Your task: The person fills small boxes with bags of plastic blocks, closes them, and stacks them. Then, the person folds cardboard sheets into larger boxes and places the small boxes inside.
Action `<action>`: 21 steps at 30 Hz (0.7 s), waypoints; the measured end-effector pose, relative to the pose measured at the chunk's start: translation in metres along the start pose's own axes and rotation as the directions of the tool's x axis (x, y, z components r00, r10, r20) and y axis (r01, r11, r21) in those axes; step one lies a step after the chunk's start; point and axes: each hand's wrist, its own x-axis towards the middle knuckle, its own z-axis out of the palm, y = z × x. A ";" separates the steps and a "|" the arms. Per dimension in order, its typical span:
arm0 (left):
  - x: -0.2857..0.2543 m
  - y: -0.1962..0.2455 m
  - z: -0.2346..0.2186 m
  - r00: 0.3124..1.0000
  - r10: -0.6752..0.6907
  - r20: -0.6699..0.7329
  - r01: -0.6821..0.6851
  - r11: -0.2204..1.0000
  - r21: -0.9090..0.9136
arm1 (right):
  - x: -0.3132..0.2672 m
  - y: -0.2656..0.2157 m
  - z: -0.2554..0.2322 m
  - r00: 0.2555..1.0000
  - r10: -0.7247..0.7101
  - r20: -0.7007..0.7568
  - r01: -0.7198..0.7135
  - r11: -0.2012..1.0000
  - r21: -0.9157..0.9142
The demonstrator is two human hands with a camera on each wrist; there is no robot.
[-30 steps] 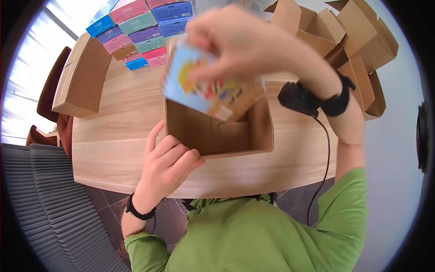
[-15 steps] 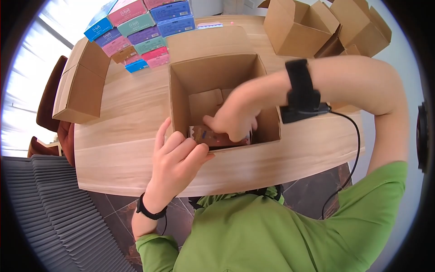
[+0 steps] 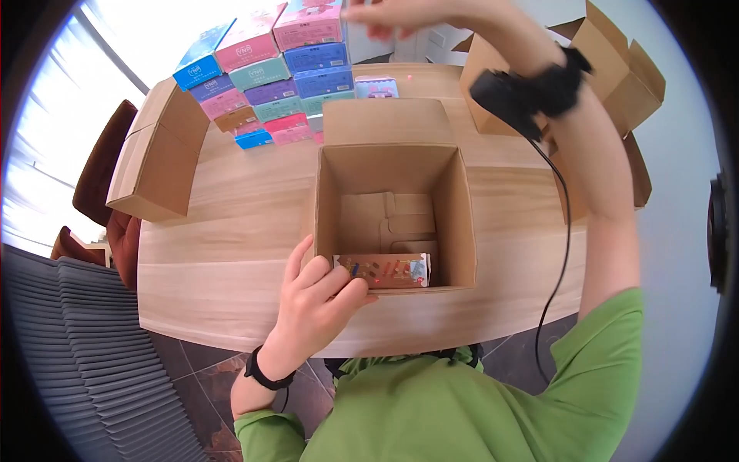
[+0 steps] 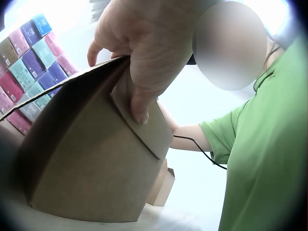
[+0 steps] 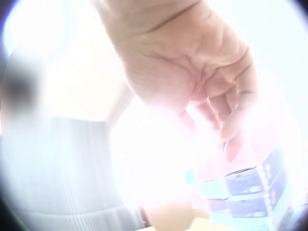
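An open cardboard box (image 3: 392, 169) stands on the table, with a small brown printed box (image 3: 385, 271) lying inside against its near wall. My left hand (image 3: 319, 304) grips the near-left rim; in the left wrist view, the thumb of that hand (image 4: 144, 43) presses on the outside of the carton (image 4: 96, 154). High at the top edge of the head view, my right hand (image 3: 408, 15) hovers beside a stack of coloured boxes (image 3: 315, 58). The right wrist view shows that hand (image 5: 202, 72) with loosely bent fingers, holding nothing, above the coloured boxes (image 5: 245, 183).
A closed long carton (image 3: 158, 154) stands at the table's left. Open empty cartons (image 3: 616, 85) crowd the right side. A small pink and lilac box (image 3: 377, 88) lies behind the middle carton. A black cable (image 3: 566, 231) hangs from the right wrist device.
My right hand went down into the carton with the printed box, let it go there and moved up and away to the stack. My left hand has stayed on the rim.
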 end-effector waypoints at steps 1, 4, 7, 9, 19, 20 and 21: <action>0.000 0.001 -0.001 1.000 -0.002 0.005 0.002 1.000 0.004 | 0.031 0.022 0.002 0.981 0.024 -0.191 -0.042 0.995 -0.091; 0.001 0.002 -0.003 1.000 -0.003 0.014 0.003 1.000 0.023 | 0.061 0.036 0.024 0.927 0.303 -0.221 -0.265 0.946 0.189; 0.000 0.004 -0.005 0.999 -0.024 0.032 0.023 0.999 0.038 | 0.078 0.071 0.049 0.901 0.433 -0.003 -0.348 0.730 0.588; 0.000 0.004 -0.008 0.995 -0.034 0.093 0.032 0.999 0.025 | 0.087 0.113 0.072 0.926 0.332 0.181 -0.358 0.618 0.700; 0.001 0.006 -0.006 0.992 -0.070 0.109 0.062 0.995 0.075 | 0.090 0.176 0.171 0.912 0.371 0.178 -0.397 0.680 0.617; 0.002 0.006 -0.006 0.991 -0.068 0.111 0.059 0.995 0.080 | 0.092 0.176 0.177 0.931 0.305 0.199 -0.359 0.680 0.639; 0.003 0.006 -0.006 0.991 -0.069 0.111 0.060 0.995 0.083 | 0.092 0.172 0.180 0.945 0.293 0.142 -0.322 0.772 0.548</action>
